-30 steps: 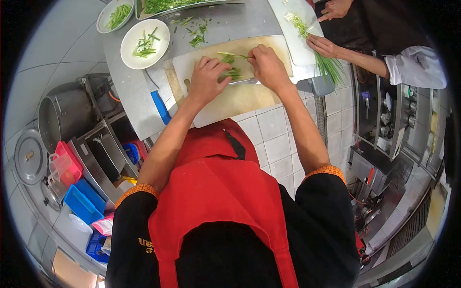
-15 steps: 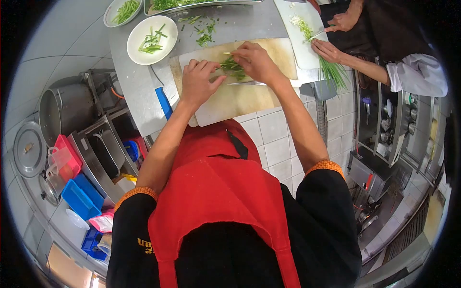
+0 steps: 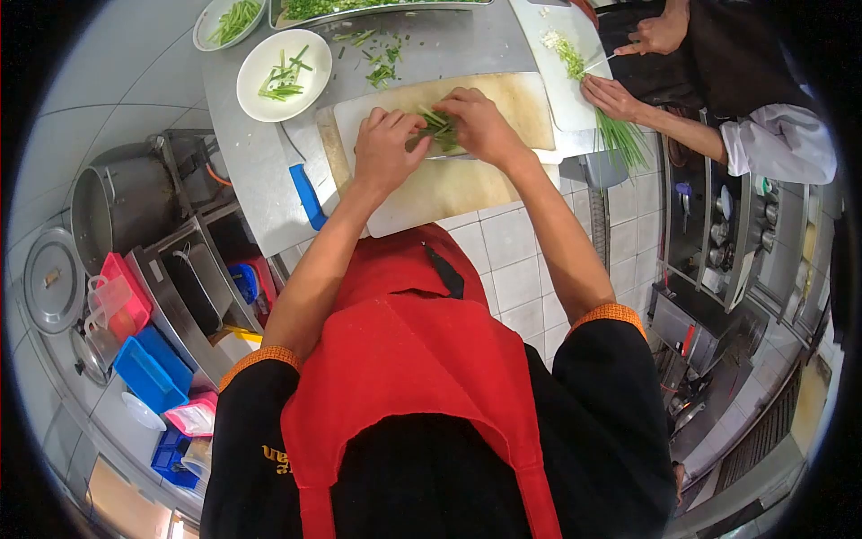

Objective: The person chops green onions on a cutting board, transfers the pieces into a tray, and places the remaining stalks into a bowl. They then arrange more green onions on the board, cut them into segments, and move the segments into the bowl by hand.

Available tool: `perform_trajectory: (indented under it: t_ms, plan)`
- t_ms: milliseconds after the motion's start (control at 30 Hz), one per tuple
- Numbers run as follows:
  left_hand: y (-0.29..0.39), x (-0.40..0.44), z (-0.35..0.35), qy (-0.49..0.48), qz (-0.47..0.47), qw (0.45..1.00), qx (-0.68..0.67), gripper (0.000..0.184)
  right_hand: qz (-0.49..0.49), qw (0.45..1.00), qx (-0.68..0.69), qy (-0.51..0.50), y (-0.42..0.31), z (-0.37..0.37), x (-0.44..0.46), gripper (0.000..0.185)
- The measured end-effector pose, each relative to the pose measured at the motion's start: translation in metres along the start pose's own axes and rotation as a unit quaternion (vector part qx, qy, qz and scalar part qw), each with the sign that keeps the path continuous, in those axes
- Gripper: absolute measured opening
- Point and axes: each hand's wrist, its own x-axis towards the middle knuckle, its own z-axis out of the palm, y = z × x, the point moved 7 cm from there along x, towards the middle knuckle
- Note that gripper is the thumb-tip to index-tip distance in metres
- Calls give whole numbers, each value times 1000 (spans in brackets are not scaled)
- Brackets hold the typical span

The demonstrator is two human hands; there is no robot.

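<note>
A small pile of cut green onion pieces (image 3: 440, 133) lies on the pale cutting board (image 3: 449, 193), between my two hands. My left hand (image 3: 388, 148) curls around the pile's left side, its fingertips against the pieces. From the right, my right hand (image 3: 480, 128) closes its fingers on the pile's upper edge. A knife blade (image 3: 446, 157) lies flat on the board just below the pieces, partly hidden by my right hand. Beside the board's left edge rests a blue handle (image 3: 307, 196). The white bowl (image 3: 250, 85) beyond my left hand holds more cut green stalks.
A tray of chopped greens (image 3: 350, 11) and a second bowl (image 3: 202, 36) stand at the back. Loose green scraps (image 3: 384, 65) dot the metal table (image 3: 449, 40). On the right, a co-worker's hands (image 3: 620, 97) cut long green onions (image 3: 621, 142) on another white board (image 3: 575, 108).
My hands have drawn closer around the green onion pieces, the left shifting slightly right. The pieces now sit more bunched between them. The co-worker's knife hand has moved slightly.
</note>
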Motion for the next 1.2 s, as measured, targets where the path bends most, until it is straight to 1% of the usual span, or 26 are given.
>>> perform_trajectory:
  t_ms: [33, 100, 167, 233, 267, 300, 367, 433, 500, 633, 700, 733, 800, 867, 967, 1033, 1100, 1167, 1200]
  plan:
    - [-1, -1, -2, 3, 10, 1000, -7, 28, 1, 1000, 0, 0, 0, -4, -4, 41]
    - [1, 2, -17, 18, 19, 1000, -9, 30, 43, 997, 29, 51, -1, -23, -13, 38]
    - [0, 3, -26, 33, 25, 999, -9, 32, 57, 998, 5, 37, -4, -30, -24, 36]
    - [-1, 9, -26, 29, 80, 996, 11, 37, 67, 997, -17, 24, -4, -29, -31, 35]
    - [-4, 11, -26, 29, 80, 996, 14, 37, 73, 997, -20, 2, -3, -24, -33, 38]
    - [-5, 12, -23, 13, 86, 996, 16, 35, 80, 996, -23, -19, -2, -18, -35, 41]
    - [-6, 15, -18, -4, 93, 996, 16, 32, 81, 996, -27, -11, -5, -12, -38, 41]
    - [-9, 16, -12, -35, 82, 996, 16, 25, 84, 996, -32, -1, -8, -7, -38, 42]
    - [-8, 18, -11, -38, 82, 996, 15, 21, 77, 994, -41, 68, -13, -10, -36, 40]
    - [-9, 18, -15, -38, 90, 995, -3, 14, 73, 989, -60, 109, -15, -13, -34, 35]
    - [-12, 17, -16, -38, 90, 995, -6, 12, 72, 993, -58, 72, -13, -7, -34, 29]
    - [-13, 16, -17, -38, 89, 995, -9, 11, 71, 993, -58, 72, -10, -3, -35, 29]
    - [-12, 17, -17, -32, 89, 995, -13, 10, 24, 995, -48, 88, -15, 2, -34, 23]
    - [-12, 19, -17, -25, 89, 996, -18, 9, 10, 994, -39, 101, -19, 7, -32, 21]
    - [-15, 21, -17, -25, 70, 997, -25, 10, -6, 992, -10, 127, -29, 1, -31, 17]
    - [-21, 21, -25, 1, 45, 999, -18, 9, -10, 990, 12, 139, -30, -7, -27, 16]
    - [-19, 23, -30, 9, 45, 999, -11, 9, 67, 985, 19, 155, -6, -17, -22, 12]
    - [-13, 25, -32, 18, 48, 999, -5, 8, 75, 983, 33, 164, 3, -20, -12, 11]
    - [-4, 27, -27, 2, 70, 998, -2, 8, 71, 986, 21, 149, 3, -19, -4, 11]
